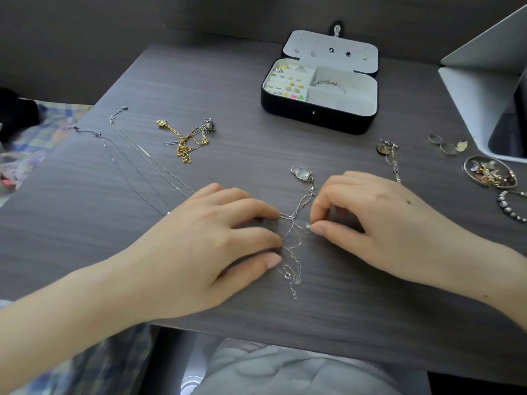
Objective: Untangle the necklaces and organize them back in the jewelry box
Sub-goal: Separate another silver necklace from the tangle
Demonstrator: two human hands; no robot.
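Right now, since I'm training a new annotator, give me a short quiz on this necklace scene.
1. True or false: the jewelry box lid is shut.
2. Which pinches the silver tangle, the left hand or the right hand?
3. The gold chain lies: A in the box; B on the table; C in the right hand.
Key: 1 false; 2 right hand; 3 B.

Jewelry box (285,107): black, lid open, pale lining, at the far side of the worktop (228,81). Silver chain tangle (291,232) with clear pendant (301,172): knotted, near centre. Gold chain tangle (185,143): bunched, left of centre. Two thin silver necklaces (142,155): laid out straight, far left. Silver necklace with round pendant (392,159): lying at right.
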